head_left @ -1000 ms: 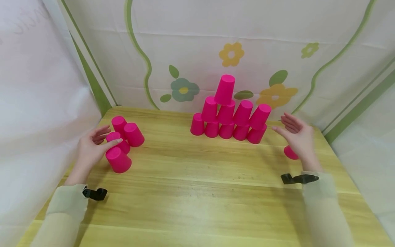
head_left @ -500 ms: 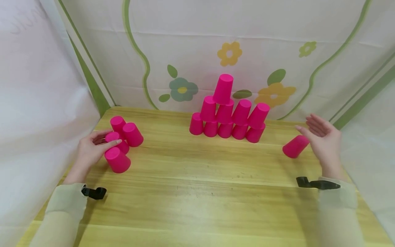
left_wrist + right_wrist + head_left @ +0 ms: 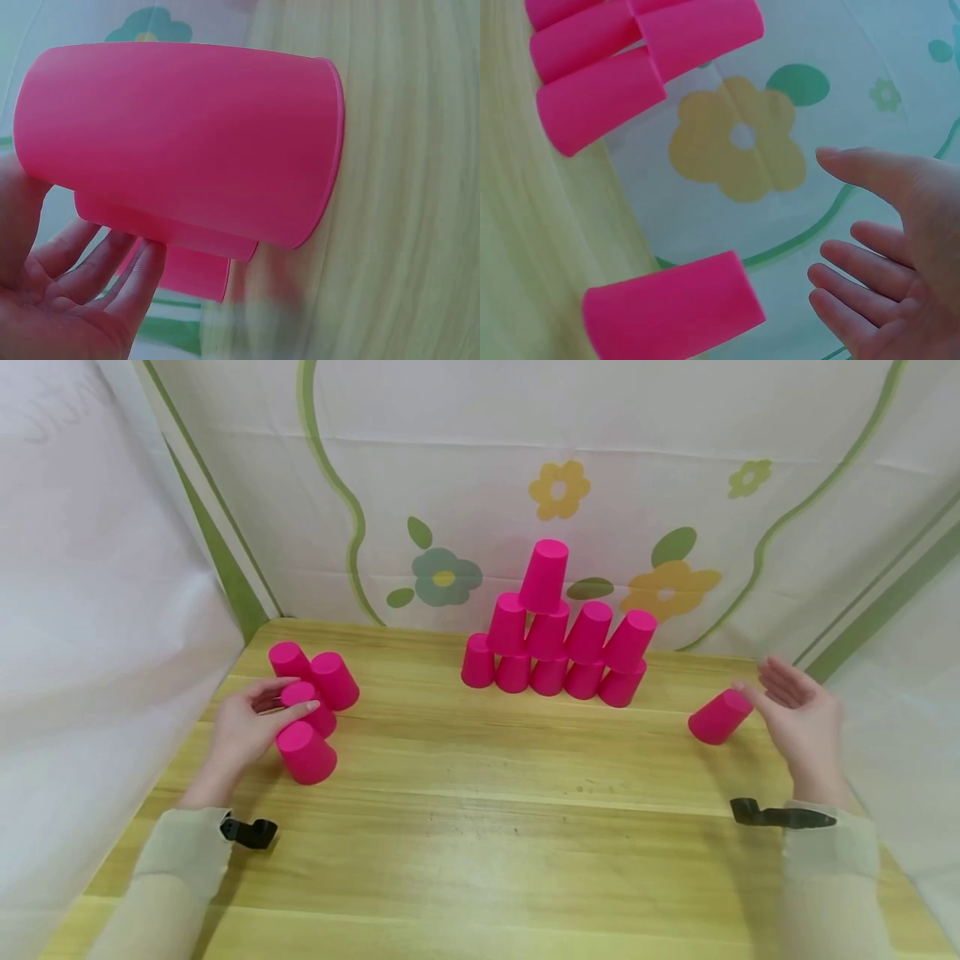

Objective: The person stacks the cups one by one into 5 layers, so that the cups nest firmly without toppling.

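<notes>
My left hand (image 3: 243,727) has its thumb and fingers around an upside-down pink cup (image 3: 320,722) in a cluster at the table's left. A nearer cup (image 3: 309,756) hides part of it and fills much of the left wrist view. Two other cups, a rear left one (image 3: 287,656) and a rear right one (image 3: 337,681), stand just behind. My right hand (image 3: 806,731) hovers with extended fingers right of a lone pink cup (image 3: 718,718). In the right wrist view a gap shows between that hand (image 3: 885,255) and the lone cup (image 3: 675,309).
At the back of the wooden table (image 3: 480,860) rises a pyramid of upside-down pink cups: a bottom row (image 3: 547,678), a second row (image 3: 588,633) and a single top cup (image 3: 544,578). A flower-patterned white curtain (image 3: 450,485) closes off the back and sides.
My left hand has moved right, and most of the left cluster has shifted right with it. My right hand has moved right, away from the pyramid, uncovering the lone cup.
</notes>
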`<state>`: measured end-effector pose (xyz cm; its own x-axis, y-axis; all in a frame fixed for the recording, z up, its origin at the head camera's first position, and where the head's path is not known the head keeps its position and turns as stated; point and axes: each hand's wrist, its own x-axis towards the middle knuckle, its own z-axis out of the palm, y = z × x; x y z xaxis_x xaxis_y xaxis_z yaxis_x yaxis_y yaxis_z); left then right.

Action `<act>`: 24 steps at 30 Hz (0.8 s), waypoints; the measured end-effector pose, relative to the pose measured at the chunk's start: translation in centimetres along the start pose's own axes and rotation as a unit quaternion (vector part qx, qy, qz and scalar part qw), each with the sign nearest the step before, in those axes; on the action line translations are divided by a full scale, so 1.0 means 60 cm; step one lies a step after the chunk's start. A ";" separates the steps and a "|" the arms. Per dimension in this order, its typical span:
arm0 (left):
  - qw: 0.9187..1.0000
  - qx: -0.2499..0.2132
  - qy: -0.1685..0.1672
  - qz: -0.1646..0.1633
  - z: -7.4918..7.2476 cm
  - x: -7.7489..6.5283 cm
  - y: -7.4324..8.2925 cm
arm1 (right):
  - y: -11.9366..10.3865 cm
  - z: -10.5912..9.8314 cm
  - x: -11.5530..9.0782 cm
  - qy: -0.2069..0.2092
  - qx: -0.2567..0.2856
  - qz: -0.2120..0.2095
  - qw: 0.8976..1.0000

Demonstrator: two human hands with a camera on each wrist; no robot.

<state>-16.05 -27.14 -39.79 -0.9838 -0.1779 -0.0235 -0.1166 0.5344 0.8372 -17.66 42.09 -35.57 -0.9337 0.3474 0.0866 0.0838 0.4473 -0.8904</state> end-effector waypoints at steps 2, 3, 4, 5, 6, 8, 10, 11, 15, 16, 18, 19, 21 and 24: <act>1.000 0.001 0.000 0.007 0.007 0.000 0.005 | 0.012 0.000 0.002 -0.005 -0.019 0.003 1.000; 1.000 0.000 -0.001 0.012 0.011 0.000 0.008 | 0.018 0.000 0.003 -0.008 -0.023 0.005 1.000; 1.000 -0.002 -0.002 0.015 0.015 0.000 0.011 | 0.023 0.000 0.004 -0.010 -0.027 0.007 1.000; 1.000 -0.005 -0.004 0.018 0.019 0.000 0.014 | 0.028 0.001 0.005 -0.013 -0.030 0.008 0.999; 1.000 -0.007 -0.006 0.021 0.024 0.000 0.017 | 0.033 0.001 0.005 -0.015 -0.033 0.010 0.999; 1.000 -0.009 -0.011 0.026 0.034 0.002 0.023 | 0.040 0.003 0.006 -0.020 -0.035 0.014 0.999; 0.999 -0.014 -0.017 0.027 0.047 0.004 0.029 | 0.046 0.005 0.007 -0.025 -0.035 0.021 0.999; 0.999 -0.017 -0.019 0.028 0.053 0.005 0.032 | 0.048 0.007 0.007 -0.027 -0.035 0.024 0.999; 0.998 -0.033 -0.029 0.040 0.079 0.012 0.042 | 0.057 0.011 0.007 -0.035 -0.032 0.036 0.998; 0.998 -0.037 -0.033 0.043 0.085 0.013 0.044 | 0.059 0.013 0.007 -0.035 -0.030 0.037 0.998; 0.997 -0.042 -0.041 0.051 0.095 0.015 0.050 | 0.062 0.016 0.007 -0.034 -0.028 0.037 0.998; 0.997 -0.043 -0.044 0.052 0.100 0.015 0.053 | 0.063 0.017 0.007 -0.033 -0.029 0.036 0.998; 0.996 -0.042 -0.050 0.054 0.107 0.016 0.059 | 0.064 0.020 0.007 -0.031 -0.031 0.038 0.998; 0.996 -0.040 -0.054 0.055 0.114 0.018 0.065 | 0.066 0.023 0.009 -0.031 -0.034 0.043 0.998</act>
<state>-18.50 -19.60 -40.27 -0.9995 -0.0294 0.0144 -0.0014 0.4779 0.8784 -18.29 42.91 -39.64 -0.9414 0.3367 -0.0185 0.1862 0.4734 -0.8609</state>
